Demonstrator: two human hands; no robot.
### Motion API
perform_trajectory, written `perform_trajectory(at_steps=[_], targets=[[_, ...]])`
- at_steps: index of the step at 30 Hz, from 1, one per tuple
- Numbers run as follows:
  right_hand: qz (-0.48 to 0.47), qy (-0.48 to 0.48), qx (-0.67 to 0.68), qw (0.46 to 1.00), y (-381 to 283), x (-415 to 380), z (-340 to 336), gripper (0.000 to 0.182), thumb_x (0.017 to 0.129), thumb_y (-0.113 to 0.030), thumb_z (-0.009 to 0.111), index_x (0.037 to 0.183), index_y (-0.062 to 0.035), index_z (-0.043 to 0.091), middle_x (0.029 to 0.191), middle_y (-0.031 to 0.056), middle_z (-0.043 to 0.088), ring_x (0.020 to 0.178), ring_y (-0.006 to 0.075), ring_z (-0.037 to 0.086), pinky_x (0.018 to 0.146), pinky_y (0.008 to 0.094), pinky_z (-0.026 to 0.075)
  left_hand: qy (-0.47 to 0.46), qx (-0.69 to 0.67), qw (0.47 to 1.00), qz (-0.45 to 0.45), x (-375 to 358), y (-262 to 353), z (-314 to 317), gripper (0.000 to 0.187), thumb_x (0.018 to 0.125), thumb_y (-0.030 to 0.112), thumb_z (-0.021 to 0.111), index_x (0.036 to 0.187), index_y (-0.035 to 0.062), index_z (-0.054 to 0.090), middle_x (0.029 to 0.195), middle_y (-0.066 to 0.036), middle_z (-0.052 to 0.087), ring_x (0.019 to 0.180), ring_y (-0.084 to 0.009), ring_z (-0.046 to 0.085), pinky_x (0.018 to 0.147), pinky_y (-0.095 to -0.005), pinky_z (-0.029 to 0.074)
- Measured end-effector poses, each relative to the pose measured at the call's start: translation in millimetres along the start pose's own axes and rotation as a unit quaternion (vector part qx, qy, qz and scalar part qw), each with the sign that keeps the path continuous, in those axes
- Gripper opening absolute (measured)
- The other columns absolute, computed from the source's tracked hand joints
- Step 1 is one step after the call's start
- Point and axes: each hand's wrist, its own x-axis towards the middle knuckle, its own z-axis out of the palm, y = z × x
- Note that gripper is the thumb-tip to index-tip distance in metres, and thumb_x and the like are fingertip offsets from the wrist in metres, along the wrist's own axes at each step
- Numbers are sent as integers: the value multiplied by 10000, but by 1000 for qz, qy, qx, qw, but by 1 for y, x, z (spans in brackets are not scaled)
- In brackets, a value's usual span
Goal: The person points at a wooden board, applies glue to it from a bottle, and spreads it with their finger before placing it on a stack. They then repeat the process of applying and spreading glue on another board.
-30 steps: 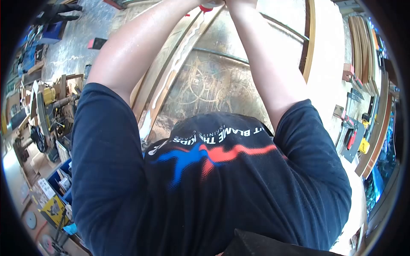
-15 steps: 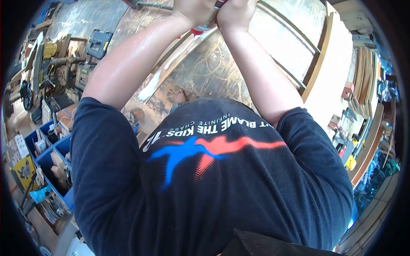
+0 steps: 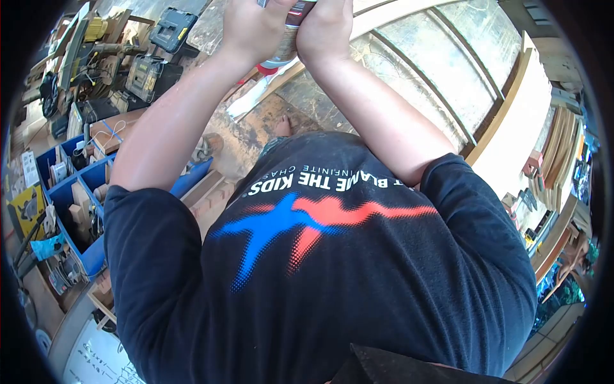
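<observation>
Near the top edge of the head view, my left hand (image 3: 252, 29) and my right hand (image 3: 324, 32) press in from both sides on a bottle (image 3: 288, 46) with a printed label. Its end towards me shows a clear edge with a red part (image 3: 267, 70), perhaps a cap. The fingers of both hands are closed round it, though the fingertips and the bottle's far end are partly cut off by the frame. Beneath the bottle a pale wooden strip (image 3: 252, 96) with white patches runs diagonally.
A wooden frame with dark slats (image 3: 422, 83) lies ahead on the right, bordered by a long board (image 3: 505, 96). At left stand a blue divided box (image 3: 73, 192) and black tool cases (image 3: 173, 29). Clamps (image 3: 527, 201) and stacked boards (image 3: 556, 147) are at far right.
Both hands and the bottle have shifted left and a little lower in view. The camera view has moved too, showing more of the slatted frame and a whiteboard at lower left.
</observation>
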Motion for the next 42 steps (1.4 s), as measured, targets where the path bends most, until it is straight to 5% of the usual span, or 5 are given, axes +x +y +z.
perform_trajectory(at_steps=[13,18,21,30,42], targets=[[145,-12,336,931,-2,15,29,682,1113,-548,239,1254,-4,625,1108,112,690,1059,216,638,978,328,484,-232,13,968,-92,41,25,-43,605,945,431,753,1353,27,563,1213,-88,677,1135,-173,619,1027,-327,470],[139,75,119,980,20,34,-43,675,1078,-504,375,1550,-23,340,1240,130,637,1098,236,632,1030,366,472,-244,157,938,-188,73,7,-65,720,820,617,776,1253,46,701,1052,-109,763,998,-229,717,918,-362,532],[140,171,90,971,17,48,-94,678,967,-283,683,1509,22,411,1478,159,507,1319,258,529,1154,428,379,-299,342,868,-199,108,-46,-93,720,767,588,833,1235,54,717,1095,-121,763,1005,-254,728,901,-381,546],[70,115,-187,973,-8,34,-165,672,982,-218,666,1550,-9,373,1452,224,495,1322,269,524,1108,403,442,-457,765,434,-132,133,-162,-16,698,630,401,975,1206,80,746,1258,-109,734,1134,-261,718,939,-474,571],[236,-71,-281,927,34,1,-187,514,905,-257,760,1327,-1,616,1032,67,697,907,132,665,847,304,557,-353,722,584,115,113,-186,-20,392,754,260,852,1104,111,756,1023,-66,781,953,-271,754,946,-472,480]])
